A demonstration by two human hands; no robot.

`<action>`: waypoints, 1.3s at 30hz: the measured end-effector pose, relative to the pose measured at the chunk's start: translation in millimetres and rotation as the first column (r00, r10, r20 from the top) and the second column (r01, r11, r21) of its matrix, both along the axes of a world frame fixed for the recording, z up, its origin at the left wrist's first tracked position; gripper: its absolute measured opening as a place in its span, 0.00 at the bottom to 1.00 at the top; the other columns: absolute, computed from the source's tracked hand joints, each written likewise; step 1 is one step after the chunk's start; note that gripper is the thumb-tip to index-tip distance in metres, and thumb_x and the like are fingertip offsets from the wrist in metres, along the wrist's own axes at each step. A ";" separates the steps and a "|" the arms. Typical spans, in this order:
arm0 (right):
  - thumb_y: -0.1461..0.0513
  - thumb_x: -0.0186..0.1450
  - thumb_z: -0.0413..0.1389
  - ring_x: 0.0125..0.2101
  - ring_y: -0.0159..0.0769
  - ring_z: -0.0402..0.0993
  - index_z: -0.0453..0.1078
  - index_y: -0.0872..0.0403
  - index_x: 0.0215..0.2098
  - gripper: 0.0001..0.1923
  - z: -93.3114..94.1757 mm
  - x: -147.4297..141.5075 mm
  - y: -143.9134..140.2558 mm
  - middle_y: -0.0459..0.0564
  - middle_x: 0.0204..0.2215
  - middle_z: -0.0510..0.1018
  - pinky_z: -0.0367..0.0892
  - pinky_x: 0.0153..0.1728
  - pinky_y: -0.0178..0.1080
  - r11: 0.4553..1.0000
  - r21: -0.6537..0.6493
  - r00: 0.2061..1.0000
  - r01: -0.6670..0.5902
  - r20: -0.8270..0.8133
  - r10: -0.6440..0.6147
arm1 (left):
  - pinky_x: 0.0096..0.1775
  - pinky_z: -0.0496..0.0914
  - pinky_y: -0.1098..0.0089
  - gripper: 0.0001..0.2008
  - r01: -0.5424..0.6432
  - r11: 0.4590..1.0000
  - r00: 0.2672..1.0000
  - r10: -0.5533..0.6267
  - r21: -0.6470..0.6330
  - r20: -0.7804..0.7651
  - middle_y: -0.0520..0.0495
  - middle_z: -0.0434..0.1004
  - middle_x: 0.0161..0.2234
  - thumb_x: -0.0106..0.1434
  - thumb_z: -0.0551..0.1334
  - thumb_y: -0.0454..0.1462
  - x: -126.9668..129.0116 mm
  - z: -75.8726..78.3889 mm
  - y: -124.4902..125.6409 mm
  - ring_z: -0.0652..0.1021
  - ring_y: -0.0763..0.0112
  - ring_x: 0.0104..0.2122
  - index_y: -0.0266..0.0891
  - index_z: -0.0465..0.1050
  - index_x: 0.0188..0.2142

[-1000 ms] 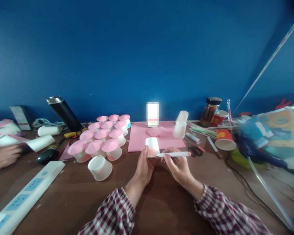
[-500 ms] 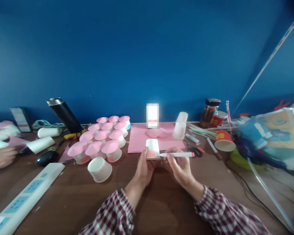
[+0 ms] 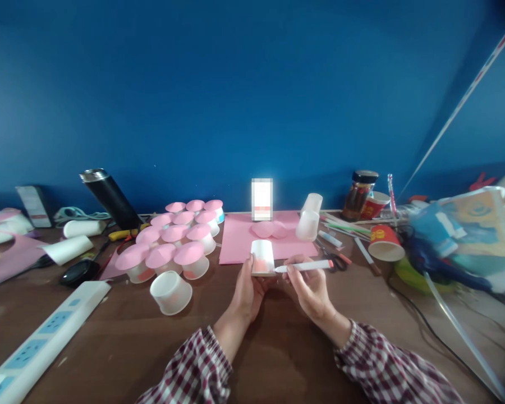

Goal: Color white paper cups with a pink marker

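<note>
My left hand (image 3: 248,289) is closed round a white paper cup (image 3: 261,256), which has a patch of orange-pink colour low on its side. Between the fingers of my right hand (image 3: 308,286) lies a white marker (image 3: 309,266) with a red end at the right. Its tip points left and is at the cup's lower right edge; whether it touches is hard to tell. Just behind the cup are pink paper discs (image 3: 263,228) on a pink sheet (image 3: 235,238). To the left stands another white cup (image 3: 171,294), open side up.
Several cups with pink cone tops (image 3: 189,252) stand at left, near a power strip (image 3: 53,331), a mouse (image 3: 81,272) and a black flask (image 3: 111,196). Stacked clear cups (image 3: 308,224), scissors (image 3: 339,261), a red paper cup (image 3: 385,242) and a jar (image 3: 359,196) are at right.
The marker tilts slightly more, its red end a little higher. Another person's hand at the far left has moved mostly out of view, and pink paper shows there. My left hand stays put.
</note>
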State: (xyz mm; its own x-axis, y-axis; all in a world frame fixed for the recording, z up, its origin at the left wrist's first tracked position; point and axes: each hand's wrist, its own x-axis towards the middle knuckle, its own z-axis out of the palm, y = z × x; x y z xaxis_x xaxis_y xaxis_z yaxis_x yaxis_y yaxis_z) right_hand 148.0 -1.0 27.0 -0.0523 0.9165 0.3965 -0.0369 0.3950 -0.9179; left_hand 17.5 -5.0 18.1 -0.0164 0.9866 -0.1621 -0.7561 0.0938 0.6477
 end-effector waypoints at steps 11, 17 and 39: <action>0.60 0.64 0.54 0.22 0.28 0.66 0.67 0.55 0.31 0.06 -1.8 0.1 -0.1 0.44 0.21 0.70 0.63 0.23 0.31 1.000 0.003 1.000 0.003 0.006 -0.003 | 0.38 0.72 0.63 0.17 0.015 1.000 1.000 -0.015 0.006 0.004 0.44 0.76 0.33 0.61 0.57 0.47 -1.2 -6.3 1.7 0.76 0.66 0.32 0.34 0.70 0.41; 0.59 0.63 0.54 0.22 0.30 0.68 0.68 0.55 0.33 0.07 1.5 -1.1 -0.5 0.46 0.22 0.73 0.66 0.23 0.32 0.999 -0.015 0.999 0.030 -0.021 -0.030 | 0.38 0.73 0.63 0.19 0.014 1.000 1.000 -0.014 -0.023 0.004 0.41 0.77 0.37 0.62 0.57 0.47 -2.2 -6.4 1.4 0.77 0.64 0.35 0.35 0.70 0.44; 0.60 0.62 0.56 0.25 0.32 0.70 0.70 0.54 0.34 0.06 -9.7 -1.1 1.4 0.47 0.26 0.75 0.67 0.26 0.33 1.000 0.011 0.998 -0.014 0.057 0.014 | 0.39 0.72 0.63 0.17 0.041 0.999 0.999 -0.042 0.019 0.019 0.44 0.78 0.32 0.63 0.55 0.45 0.4 -1.1 -0.6 0.77 0.67 0.31 0.33 0.72 0.40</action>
